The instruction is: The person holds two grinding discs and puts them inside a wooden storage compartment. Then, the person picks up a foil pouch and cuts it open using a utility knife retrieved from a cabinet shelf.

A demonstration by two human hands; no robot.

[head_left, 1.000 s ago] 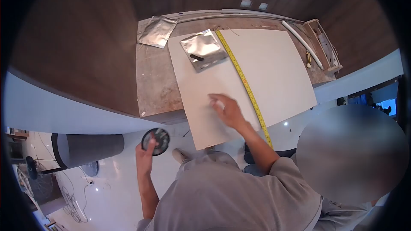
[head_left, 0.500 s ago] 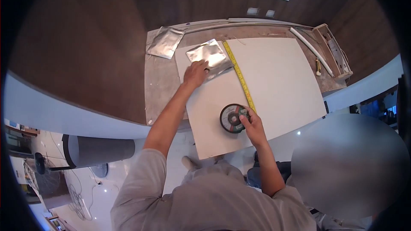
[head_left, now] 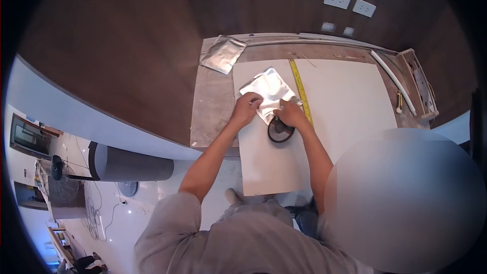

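A silver foil pouch (head_left: 270, 85) lies tilted on the white board (head_left: 350, 96). My left hand (head_left: 247, 109) is closed at the pouch's near-left edge, thumb and fingers pinched on it. My right hand (head_left: 293, 113) grips a round black grinder disc (head_left: 280, 131) below the pouch, its fingertips at the pouch's near-right edge. Whether this is one disc or a stack, I cannot tell. Just right of the pouch, a yellow measuring tape (head_left: 299, 83) is stretched across the board and passes behind my right hand.
A second foil pouch (head_left: 223, 54) lies on the worn wooden surface (head_left: 210, 106) at the back left. At right are a white tube (head_left: 393, 81), a yellow utility knife (head_left: 399, 103) and a wooden tray (head_left: 421, 83). Another person's blurred head (head_left: 406, 198) is close at my right.
My right hand has carried the disc up and left to the pouch. My left hand has shifted from lying on the pouch to pinching its near edge. The view has swung left.
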